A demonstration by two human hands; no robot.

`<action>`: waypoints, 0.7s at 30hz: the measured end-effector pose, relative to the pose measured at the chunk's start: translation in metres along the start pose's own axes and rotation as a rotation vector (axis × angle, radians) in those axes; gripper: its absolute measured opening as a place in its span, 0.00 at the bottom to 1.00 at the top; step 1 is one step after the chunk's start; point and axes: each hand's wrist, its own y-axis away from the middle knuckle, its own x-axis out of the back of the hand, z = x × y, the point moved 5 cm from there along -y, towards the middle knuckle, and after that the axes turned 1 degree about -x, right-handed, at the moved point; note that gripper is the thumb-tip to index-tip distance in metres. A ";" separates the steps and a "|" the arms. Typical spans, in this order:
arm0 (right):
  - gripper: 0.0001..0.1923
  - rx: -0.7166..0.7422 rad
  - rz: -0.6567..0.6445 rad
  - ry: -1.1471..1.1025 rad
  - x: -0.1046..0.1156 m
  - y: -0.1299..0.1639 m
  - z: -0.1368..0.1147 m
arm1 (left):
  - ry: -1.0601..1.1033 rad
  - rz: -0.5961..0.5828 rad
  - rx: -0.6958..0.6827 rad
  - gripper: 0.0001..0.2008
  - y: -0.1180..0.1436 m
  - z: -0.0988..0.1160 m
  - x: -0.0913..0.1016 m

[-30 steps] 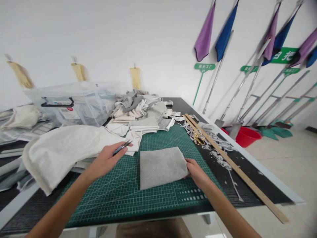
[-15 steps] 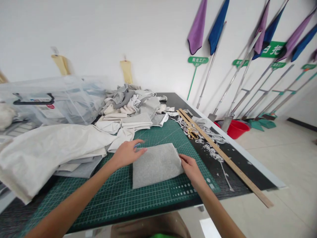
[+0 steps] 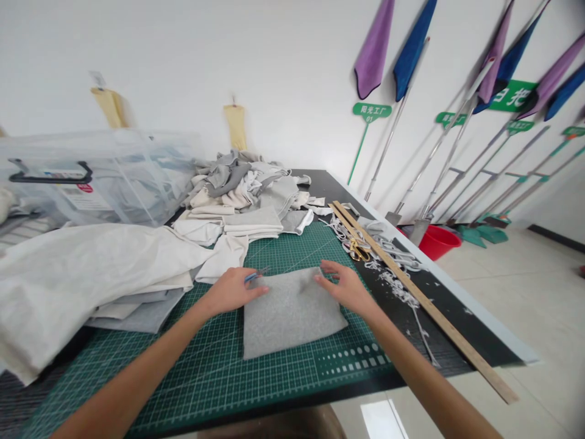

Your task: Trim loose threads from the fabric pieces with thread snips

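A folded grey cloth piece (image 3: 292, 314) lies flat on the green cutting mat (image 3: 201, 366). My left hand (image 3: 233, 288) is at its upper left corner, closed on a small blue tool with a thin metal tip, which looks like thread snips (image 3: 251, 277). Most of that tool is hidden by the fingers. Over the cloth's upper right corner is my right hand (image 3: 345, 286), its thumb and fingers apart with nothing between them. Whether its thumb touches the fabric I cannot tell.
Fabric pieces (image 3: 256, 189) are heaped at the back, with a large off-white cloth (image 3: 100, 259) on the left. Behind stands a clear plastic box (image 3: 132, 183). Along the right lie a long wooden ruler (image 3: 420, 296), gold-handled scissors (image 3: 359, 250) and scraps (image 3: 397, 289).
My right hand has let go of the cloth's right edge and moved up to its upper right corner, fingers opening. The left hand stays near the upper left corner. The view has shifted slightly.
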 end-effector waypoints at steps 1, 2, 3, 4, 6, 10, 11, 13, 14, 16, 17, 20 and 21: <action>0.26 0.003 -0.035 0.007 -0.003 -0.008 0.001 | 0.026 0.010 -0.003 0.25 0.000 -0.002 -0.002; 0.25 0.007 -0.068 0.013 -0.007 -0.016 0.002 | 0.051 0.020 -0.004 0.25 0.000 -0.004 -0.003; 0.24 0.013 -0.097 0.020 -0.009 -0.022 0.003 | 0.074 0.032 -0.003 0.25 0.000 -0.006 -0.005; 0.23 0.020 -0.121 0.026 -0.011 -0.026 0.003 | 0.096 0.044 -0.001 0.25 0.001 -0.008 -0.006; 0.21 0.042 -0.140 0.036 -0.012 -0.029 0.003 | 0.139 0.071 0.000 0.25 0.002 -0.009 -0.006; 0.16 0.093 -0.069 0.020 -0.007 -0.022 -0.002 | 0.206 0.113 -0.020 0.23 0.005 -0.005 -0.006; 0.15 0.107 -0.050 0.008 -0.005 -0.020 -0.003 | 0.212 0.123 -0.027 0.21 0.006 -0.004 -0.005; 0.14 0.130 -0.035 -0.023 -0.004 -0.017 -0.005 | 0.210 0.144 -0.040 0.18 0.007 -0.001 -0.004; 0.13 0.139 -0.035 -0.042 -0.005 -0.016 -0.006 | 0.204 0.156 -0.047 0.17 0.008 0.000 -0.002; 0.14 0.150 -0.041 -0.088 -0.006 -0.016 -0.006 | 0.183 0.185 -0.063 0.16 0.009 0.003 0.001; 0.14 0.153 -0.044 -0.114 -0.007 -0.017 -0.008 | 0.171 0.208 -0.069 0.16 0.009 0.006 0.005; 0.17 0.171 -0.023 -0.196 -0.003 -0.017 -0.020 | 0.126 0.320 -0.076 0.17 0.011 0.016 0.022; 0.17 0.186 -0.005 -0.221 0.002 -0.016 -0.028 | 0.109 0.366 -0.078 0.18 0.014 0.021 0.030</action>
